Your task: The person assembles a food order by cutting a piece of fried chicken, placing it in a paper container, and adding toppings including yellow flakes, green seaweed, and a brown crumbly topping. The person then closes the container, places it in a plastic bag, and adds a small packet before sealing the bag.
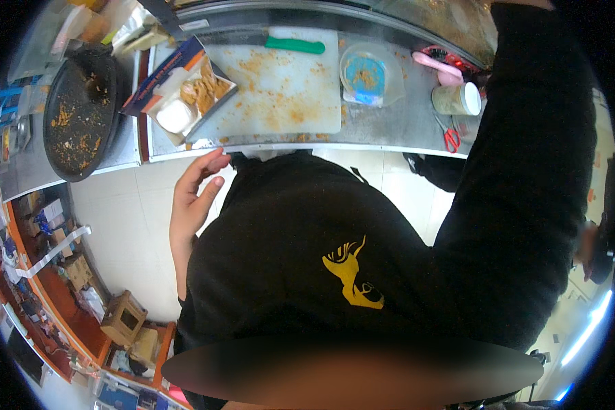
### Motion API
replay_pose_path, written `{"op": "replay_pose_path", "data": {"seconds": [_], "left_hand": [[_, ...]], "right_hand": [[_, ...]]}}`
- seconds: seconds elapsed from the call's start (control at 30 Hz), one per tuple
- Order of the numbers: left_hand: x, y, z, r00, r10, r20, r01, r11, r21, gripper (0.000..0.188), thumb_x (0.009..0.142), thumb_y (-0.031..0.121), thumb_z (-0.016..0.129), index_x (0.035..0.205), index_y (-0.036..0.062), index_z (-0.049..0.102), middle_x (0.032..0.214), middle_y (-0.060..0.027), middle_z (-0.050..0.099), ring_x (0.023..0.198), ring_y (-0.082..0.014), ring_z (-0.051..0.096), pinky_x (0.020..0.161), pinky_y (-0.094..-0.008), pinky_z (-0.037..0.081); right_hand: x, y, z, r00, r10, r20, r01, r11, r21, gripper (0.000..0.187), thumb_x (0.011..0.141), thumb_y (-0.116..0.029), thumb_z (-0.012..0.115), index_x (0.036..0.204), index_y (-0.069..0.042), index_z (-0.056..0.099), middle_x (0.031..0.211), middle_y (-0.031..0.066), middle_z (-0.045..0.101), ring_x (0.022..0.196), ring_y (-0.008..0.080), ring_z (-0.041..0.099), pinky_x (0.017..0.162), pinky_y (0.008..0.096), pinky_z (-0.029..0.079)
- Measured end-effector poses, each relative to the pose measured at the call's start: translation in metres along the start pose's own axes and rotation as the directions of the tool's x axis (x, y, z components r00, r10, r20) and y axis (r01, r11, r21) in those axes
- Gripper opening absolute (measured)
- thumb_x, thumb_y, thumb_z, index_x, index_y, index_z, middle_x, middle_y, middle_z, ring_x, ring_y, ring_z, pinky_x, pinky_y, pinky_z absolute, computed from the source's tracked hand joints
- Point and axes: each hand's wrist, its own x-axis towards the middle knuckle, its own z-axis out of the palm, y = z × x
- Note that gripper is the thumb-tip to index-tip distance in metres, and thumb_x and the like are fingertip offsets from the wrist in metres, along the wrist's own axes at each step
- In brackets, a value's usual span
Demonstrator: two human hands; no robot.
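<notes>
My left hand (pixel 197 195) hangs in front of the counter edge, its fingers loosely curved and apart, with nothing in it. Closest to it is an open cardboard takeaway box (pixel 158 82), dark blue and orange outside, tilted on the counter. Inside lie browned food pieces (pixel 203 90) and a white rounded container (pixel 175 116). Beside the box, a white cutting board (pixel 273 85) is strewn with brown crumbs. A green-handled knife (pixel 295 45) rests at its far edge. My right arm reaches up and away; only a sliver of my right hand (pixel 529 3) shows at the top rim, fingers hidden.
A black oval pan (pixel 82 126) with crumbs stands at the left. Right of the board are a clear bowl (pixel 393 76) with crumbs over something blue, a pink scoop-like utensil (pixel 439 66), a white-lidded jar (pixel 456 100) and red-handled scissors (pixel 451 139). Cluttered shelves (pixel 55 290) stand lower left.
</notes>
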Motion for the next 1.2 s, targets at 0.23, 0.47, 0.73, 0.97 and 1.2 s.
{"op": "replay_pose_path", "data": {"seconds": [0.23,0.47,0.73,0.97,1.2], "left_hand": [[0.062,-0.011,0.062,0.951,-0.044,0.306,-0.019,0.979,0.202,0.041,0.094,0.006,0.06,0.134,0.0067,0.055,0.121,-0.0109,0.065,0.115,-0.0202,0.06,0.098,-0.0333,0.046],[0.156,-0.056,0.2,0.701,0.156,0.696,-0.46,0.844,0.275,0.024,0.091,0.012,0.061,0.115,0.0096,0.059,0.15,-0.0154,0.039,0.134,-0.0323,0.042,0.107,-0.0408,0.039],[0.166,-0.07,0.226,0.831,0.144,0.537,-0.398,0.829,0.393,0.021,0.091,0.014,0.061,0.111,0.01,0.058,0.14,-0.0148,0.048,0.127,-0.0339,0.045,0.107,-0.0418,0.035],[0.14,-0.049,0.194,0.905,-0.123,0.407,-0.002,0.956,0.292,0.025,0.094,0.011,0.06,0.119,0.0089,0.058,0.112,-0.0043,0.062,0.097,-0.0158,0.058,0.088,-0.0304,0.047],[0.115,-0.046,0.172,0.948,-0.227,0.225,0.176,0.959,0.223,0.023,0.097,0.009,0.057,0.12,0.0072,0.06,0.111,-0.0006,0.063,0.095,-0.01,0.056,0.086,-0.0267,0.045]], "right_hand": [[-0.063,0.019,0.014,0.992,0.066,0.103,-0.074,0.994,0.076,0.027,0.093,-0.025,0.051,0.112,-0.008,0.056,0.113,0.0154,0.054,0.106,0.0311,0.052,0.095,0.0445,0.04],[-0.08,0.031,0.018,0.99,0.038,0.135,-0.057,0.989,0.135,0.025,0.092,-0.025,0.052,0.109,-0.008,0.057,0.11,0.0153,0.056,0.103,0.031,0.053,0.093,0.0443,0.042],[-0.085,0.04,0.019,0.989,-0.018,0.147,-0.015,0.974,0.224,0.023,0.092,-0.024,0.052,0.106,-0.008,0.059,0.106,0.0153,0.058,0.1,0.0309,0.055,0.091,0.0441,0.043],[-0.081,0.04,0.016,0.988,-0.062,0.139,0.021,0.96,0.278,0.021,0.091,-0.024,0.053,0.103,-0.008,0.06,0.103,0.0152,0.059,0.097,0.0309,0.057,0.089,0.0439,0.045],[-0.072,0.039,0.013,0.988,-0.096,0.123,0.054,0.951,0.305,0.02,0.09,-0.023,0.053,0.1,-0.007,0.062,0.1,0.0152,0.061,0.094,0.0308,0.058,0.087,0.0437,0.046]]}}
